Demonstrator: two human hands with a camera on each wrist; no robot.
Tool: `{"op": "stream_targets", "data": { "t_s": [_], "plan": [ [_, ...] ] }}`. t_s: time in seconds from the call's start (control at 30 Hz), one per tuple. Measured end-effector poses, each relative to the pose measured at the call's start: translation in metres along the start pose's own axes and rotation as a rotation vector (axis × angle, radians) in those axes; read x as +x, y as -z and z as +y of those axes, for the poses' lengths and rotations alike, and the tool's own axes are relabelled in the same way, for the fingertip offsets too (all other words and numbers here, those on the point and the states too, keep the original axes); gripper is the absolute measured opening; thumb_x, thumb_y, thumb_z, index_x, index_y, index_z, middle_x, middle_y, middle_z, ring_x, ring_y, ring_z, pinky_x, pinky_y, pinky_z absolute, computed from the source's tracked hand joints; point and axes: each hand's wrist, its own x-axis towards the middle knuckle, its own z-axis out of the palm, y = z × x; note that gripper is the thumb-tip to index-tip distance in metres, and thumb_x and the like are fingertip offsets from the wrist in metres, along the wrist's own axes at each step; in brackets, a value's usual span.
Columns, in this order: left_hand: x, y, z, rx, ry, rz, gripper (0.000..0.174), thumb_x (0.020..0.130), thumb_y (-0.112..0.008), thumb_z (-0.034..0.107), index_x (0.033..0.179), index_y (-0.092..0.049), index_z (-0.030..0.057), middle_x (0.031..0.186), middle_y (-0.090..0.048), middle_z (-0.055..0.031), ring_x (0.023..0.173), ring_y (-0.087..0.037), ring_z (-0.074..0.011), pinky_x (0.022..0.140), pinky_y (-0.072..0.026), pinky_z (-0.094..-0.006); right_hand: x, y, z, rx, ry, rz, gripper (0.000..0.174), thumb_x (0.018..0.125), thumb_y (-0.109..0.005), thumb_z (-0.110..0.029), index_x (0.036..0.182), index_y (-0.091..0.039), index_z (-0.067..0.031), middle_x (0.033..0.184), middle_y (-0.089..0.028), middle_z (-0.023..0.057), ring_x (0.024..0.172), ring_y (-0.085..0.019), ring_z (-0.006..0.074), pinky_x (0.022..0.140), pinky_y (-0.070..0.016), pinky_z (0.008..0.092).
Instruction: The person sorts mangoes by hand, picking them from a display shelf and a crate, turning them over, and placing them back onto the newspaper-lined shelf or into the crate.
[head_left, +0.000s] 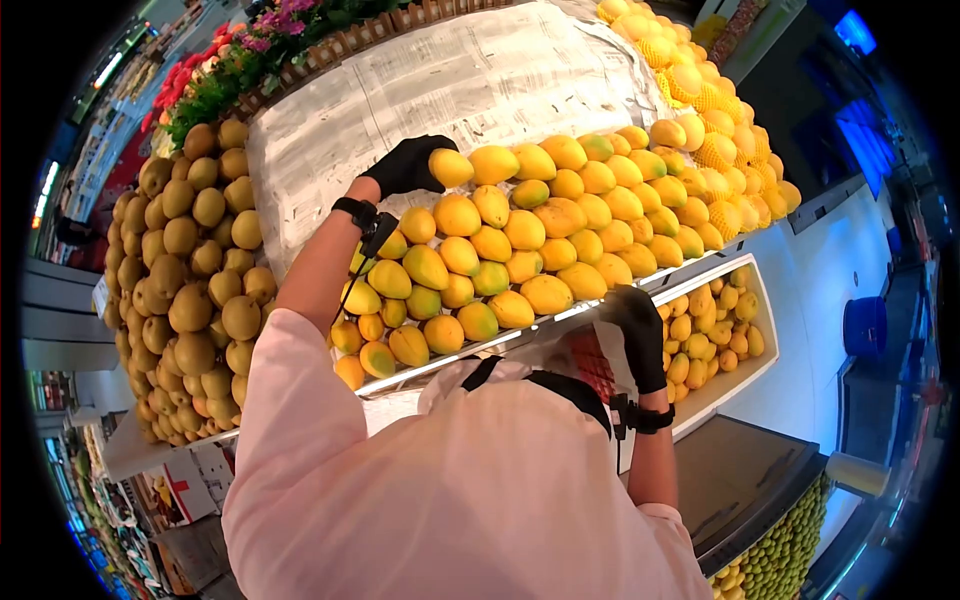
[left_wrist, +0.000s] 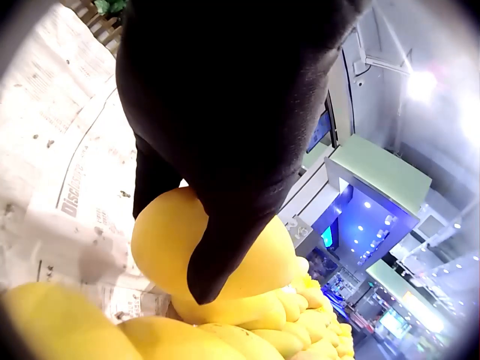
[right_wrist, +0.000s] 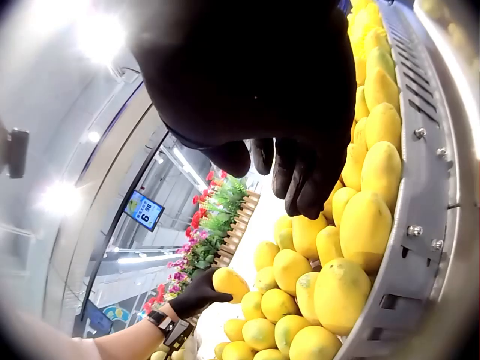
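My black-gloved left hand (head_left: 408, 165) grips a yellow mango (head_left: 450, 167) at the back left end of the mango rows. Up close in the left wrist view, the thumb lies across the near side of that mango (left_wrist: 161, 240), with other mangoes just below it. Several rows of yellow and greenish mangoes (head_left: 525, 230) cover the front of the sloped display. The right hand (head_left: 638, 335), also black-gloved, hangs at the front edge of the display with nothing in it. Its fingers (right_wrist: 289, 176) are loosely bent in the right wrist view, beside the row of mangoes.
Newspaper sheets (head_left: 480, 75) line the slope behind the mangoes. Round brown fruit (head_left: 190, 265) is piled at the left, net-wrapped yellow fruit (head_left: 718, 150) at the right. A white foam box (head_left: 768, 325) of smaller yellow fruit stands below the front edge. Flowers and a low wooden fence (head_left: 330, 50) border the back.
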Motion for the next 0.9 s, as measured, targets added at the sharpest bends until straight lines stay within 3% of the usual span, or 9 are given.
{"op": "stream_targets", "data": {
  "t_s": [0.1, 0.17, 0.3, 0.4, 0.53, 0.57, 0.7, 0.9],
  "plan": [
    [0.017, 0.0, -0.01, 0.075, -0.01, -0.13, 0.057, 0.066, -0.082, 0.014, 0.118, -0.059, 0.01, 0.113, -0.066, -0.0096, 0.106, -0.062, -0.0253, 0.095, -0.0485, -0.0359, -0.014, -0.006, 0.001, -0.136, 0.026, 0.058, 0.023, 0.086, -0.062, -0.003, 0.108, -0.06, 0.0024, 0.099, -0.066, 0.0085, 0.088, -0.064, 0.0161, 0.08, -0.0524, 0.0275],
    [0.025, -0.002, -0.014, 0.082, -0.004, -0.208, 0.056, 0.066, -0.081, 0.017, 0.117, -0.061, 0.0101, 0.114, -0.066, -0.0114, 0.106, -0.062, -0.0286, 0.095, -0.0483, -0.0375, -0.022, -0.006, 0.013, -0.114, 0.006, 0.07, 0.021, 0.09, -0.06, -0.005, 0.109, -0.06, 0.0034, 0.099, -0.066, 0.0102, 0.089, -0.065, 0.0168, 0.08, -0.0525, 0.0287],
    [0.036, -0.01, -0.025, 0.187, -0.019, -0.265, 0.057, 0.066, -0.082, 0.017, 0.119, -0.061, 0.0099, 0.115, -0.065, -0.0108, 0.108, -0.061, -0.028, 0.097, -0.0479, -0.038, -0.036, -0.006, 0.026, 0.053, -0.042, 0.105, 0.022, 0.093, -0.058, -0.007, 0.111, -0.059, 0.0046, 0.1, -0.067, 0.0106, 0.091, -0.066, 0.0181, 0.082, -0.0532, 0.0302],
    [0.032, -0.011, -0.03, 0.106, -0.055, -0.226, 0.056, 0.067, -0.082, 0.017, 0.118, -0.062, 0.0098, 0.117, -0.064, -0.0097, 0.11, -0.06, -0.0274, 0.098, -0.0475, -0.0384, -0.044, -0.007, 0.028, 0.097, -0.048, 0.123, 0.023, 0.093, -0.058, -0.006, 0.113, -0.059, 0.005, 0.101, -0.067, 0.0105, 0.091, -0.066, 0.0189, 0.083, -0.0539, 0.0308],
    [0.023, -0.015, -0.043, -0.094, -0.037, -0.183, 0.067, 0.068, -0.083, 0.014, 0.128, -0.054, 0.0119, 0.127, -0.058, -0.009, 0.118, -0.055, -0.026, 0.102, -0.0446, -0.0385, -0.045, -0.005, 0.032, 0.05, -0.045, 0.142, 0.023, 0.093, -0.058, -0.006, 0.114, -0.059, 0.0042, 0.101, -0.067, 0.0108, 0.09, -0.067, 0.0192, 0.082, -0.0542, 0.0312],
    [0.019, -0.014, -0.044, -0.106, 0.042, -0.193, 0.077, 0.068, -0.084, 0.013, 0.136, -0.047, 0.0148, 0.133, -0.054, -0.0098, 0.122, -0.052, -0.0267, 0.105, -0.0429, -0.0387, -0.044, -0.004, 0.032, 0.032, -0.035, 0.141, 0.023, 0.093, -0.058, -0.006, 0.114, -0.059, 0.0039, 0.101, -0.067, 0.0109, 0.09, -0.067, 0.0193, 0.081, -0.0543, 0.0313],
    [0.006, 0.005, -0.021, 0.021, 0.007, -0.051, 0.082, 0.07, -0.082, 0.01, 0.141, -0.043, 0.019, 0.14, -0.047, -0.0109, 0.125, -0.049, -0.0283, 0.106, -0.043, -0.0392, -0.043, -0.002, 0.02, 0.031, -0.027, 0.128, 0.025, 0.093, -0.058, -0.007, 0.115, -0.059, 0.003, 0.1, -0.067, 0.0109, 0.09, -0.067, 0.0194, 0.079, -0.0547, 0.0303],
    [-0.022, 0.017, 0.005, -0.187, 0.049, 0.28, 0.049, 0.079, -0.074, 0.004, 0.125, -0.059, 0.0105, 0.121, -0.062, -0.0051, 0.107, -0.059, -0.0177, 0.093, -0.0491, -0.0311, -0.039, 0.017, 0.012, 0.042, -0.013, 0.174, 0.027, 0.091, -0.059, -0.009, 0.115, -0.059, 0.0028, 0.097, -0.067, 0.0111, 0.085, -0.068, 0.02, 0.077, -0.056, 0.0316]
  ]
}}
